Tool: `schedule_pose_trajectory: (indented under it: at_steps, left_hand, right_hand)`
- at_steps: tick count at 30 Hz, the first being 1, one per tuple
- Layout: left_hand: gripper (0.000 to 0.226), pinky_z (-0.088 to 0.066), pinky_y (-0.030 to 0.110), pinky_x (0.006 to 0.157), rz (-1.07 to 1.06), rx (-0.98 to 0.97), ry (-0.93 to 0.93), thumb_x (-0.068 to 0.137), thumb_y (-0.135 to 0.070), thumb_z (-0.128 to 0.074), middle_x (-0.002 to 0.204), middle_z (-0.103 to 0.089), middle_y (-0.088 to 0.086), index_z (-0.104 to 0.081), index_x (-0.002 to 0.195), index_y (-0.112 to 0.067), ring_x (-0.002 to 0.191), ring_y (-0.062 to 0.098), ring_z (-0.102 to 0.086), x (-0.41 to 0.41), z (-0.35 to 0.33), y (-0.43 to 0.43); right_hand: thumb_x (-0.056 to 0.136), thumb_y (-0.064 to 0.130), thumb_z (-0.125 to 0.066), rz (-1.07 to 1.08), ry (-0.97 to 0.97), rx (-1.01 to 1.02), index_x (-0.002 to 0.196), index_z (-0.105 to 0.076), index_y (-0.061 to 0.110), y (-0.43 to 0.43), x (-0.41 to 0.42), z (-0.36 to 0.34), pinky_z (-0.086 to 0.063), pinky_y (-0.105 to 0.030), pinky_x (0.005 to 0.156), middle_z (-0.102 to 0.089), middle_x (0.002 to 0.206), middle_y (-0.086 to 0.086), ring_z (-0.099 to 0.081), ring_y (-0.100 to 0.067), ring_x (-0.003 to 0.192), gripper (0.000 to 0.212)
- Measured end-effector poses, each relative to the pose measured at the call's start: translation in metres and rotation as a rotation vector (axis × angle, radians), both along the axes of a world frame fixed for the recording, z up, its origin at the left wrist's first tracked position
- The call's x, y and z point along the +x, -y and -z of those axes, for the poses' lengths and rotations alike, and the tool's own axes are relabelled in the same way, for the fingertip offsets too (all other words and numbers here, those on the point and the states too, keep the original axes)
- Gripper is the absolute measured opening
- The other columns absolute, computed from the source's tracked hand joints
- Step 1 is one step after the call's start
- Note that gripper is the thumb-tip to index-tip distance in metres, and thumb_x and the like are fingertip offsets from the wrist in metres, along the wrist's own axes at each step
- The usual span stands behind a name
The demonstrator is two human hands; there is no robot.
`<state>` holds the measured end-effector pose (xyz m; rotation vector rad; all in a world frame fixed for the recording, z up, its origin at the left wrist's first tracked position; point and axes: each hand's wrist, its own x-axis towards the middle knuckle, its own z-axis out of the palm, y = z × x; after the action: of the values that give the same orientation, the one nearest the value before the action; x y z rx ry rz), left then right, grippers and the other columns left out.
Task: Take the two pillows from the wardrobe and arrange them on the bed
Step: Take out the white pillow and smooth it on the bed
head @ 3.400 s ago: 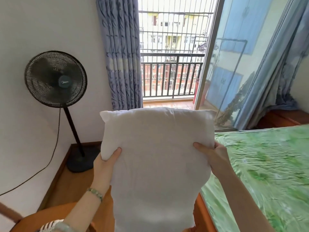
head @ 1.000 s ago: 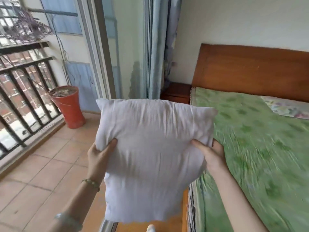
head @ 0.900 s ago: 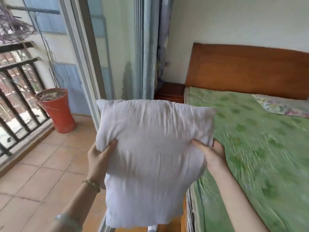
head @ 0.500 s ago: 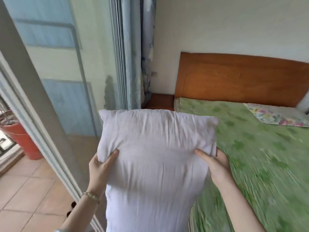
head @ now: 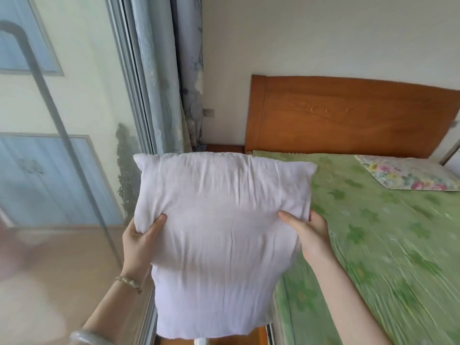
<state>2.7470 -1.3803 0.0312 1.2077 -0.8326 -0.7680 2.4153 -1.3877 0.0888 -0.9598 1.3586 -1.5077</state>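
I hold a plain white pillow (head: 221,235) upright in front of me, beside the left edge of the bed. My left hand (head: 142,242) grips its left side and my right hand (head: 308,235) grips its right side. The bed (head: 388,240) with a green flowered sheet stretches to the right. A floral-cased pillow (head: 408,175) lies flat near the wooden headboard (head: 348,118) at the far right. The white pillow hides the bed's near left corner.
A glass sliding door (head: 62,170) stands close on my left, with a blue-grey curtain (head: 169,78) bunched in the corner. A wooden nightstand (head: 224,147) sits between curtain and headboard. A wall socket (head: 208,112) is on the white wall.
My view has swung right from the fan and balcony toward the head of the bed. The headboard and floral pillow came into view. Both hands keep the same grip on the white pillow.
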Motion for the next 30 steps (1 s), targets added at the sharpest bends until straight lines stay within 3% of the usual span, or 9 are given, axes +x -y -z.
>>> schedule_pose_trajectory:
  at_steps: [3,7,11,19,26,30]
  left_hand:
    - [0.014,-0.053,0.017,0.065,0.03,0.004,-0.011,0.08,-0.026,-0.078,0.09,-0.076,-0.012,-0.072,0.092,-0.022,0.085,0.003,-0.07,0.001,0.005,0.069]
    - [0.012,-0.053,0.014,0.061,0.102,-0.011,-0.037,0.081,-0.02,-0.077,0.089,-0.076,-0.013,-0.072,0.092,-0.023,0.082,0.001,-0.07,0.0,0.002,0.162]
    - [0.013,-0.053,0.014,0.059,0.163,-0.015,-0.046,0.08,-0.019,-0.078,0.088,-0.076,-0.011,-0.072,0.091,-0.024,0.08,0.004,-0.071,-0.002,-0.007,0.257]
    - [0.016,-0.056,0.035,0.078,0.218,-0.01,-0.034,0.08,-0.023,-0.079,0.097,-0.076,-0.001,-0.072,0.094,-0.022,0.092,0.016,-0.071,-0.012,-0.018,0.403]
    - [0.014,-0.056,0.019,0.07,0.238,-0.028,-0.028,0.08,-0.021,-0.078,0.092,-0.076,-0.007,-0.073,0.094,-0.021,0.089,0.008,-0.071,-0.042,-0.017,0.526]
    - [0.02,-0.054,0.025,0.076,0.272,-0.023,-0.026,0.079,-0.025,-0.079,0.097,-0.076,-0.008,-0.073,0.098,-0.022,0.092,0.009,-0.071,-0.066,-0.009,0.611]
  right_hand:
    - [0.071,0.004,-0.08,0.02,-0.007,0.007,0.091,-0.072,0.011,0.057,0.001,0.003,-0.055,-0.022,0.059,-0.077,0.085,-0.001,-0.073,-0.017,0.079,0.022]
    - [0.07,0.005,-0.08,0.079,-0.007,0.026,0.094,-0.072,0.009,0.131,0.003,0.0,-0.057,-0.032,0.071,-0.077,0.089,-0.004,-0.073,-0.02,0.081,0.025]
    - [0.069,0.006,-0.081,0.127,-0.001,0.026,0.096,-0.071,0.009,0.207,0.003,-0.01,-0.056,-0.027,0.062,-0.077,0.088,-0.003,-0.074,-0.02,0.079,0.029]
    - [0.07,0.005,-0.081,0.199,0.013,0.029,0.094,-0.071,0.01,0.327,-0.004,-0.014,-0.055,-0.029,0.066,-0.077,0.087,-0.001,-0.073,-0.017,0.08,0.026]
    - [0.07,0.009,-0.081,0.209,0.018,0.01,0.099,-0.071,0.013,0.436,-0.027,-0.011,-0.055,-0.028,0.066,-0.076,0.093,0.0,-0.073,-0.016,0.084,0.031]
    - [0.07,0.011,-0.082,0.218,0.026,0.013,0.101,-0.071,0.015,0.504,-0.052,-0.008,-0.055,-0.035,0.075,-0.076,0.095,-0.001,-0.073,-0.019,0.086,0.034]
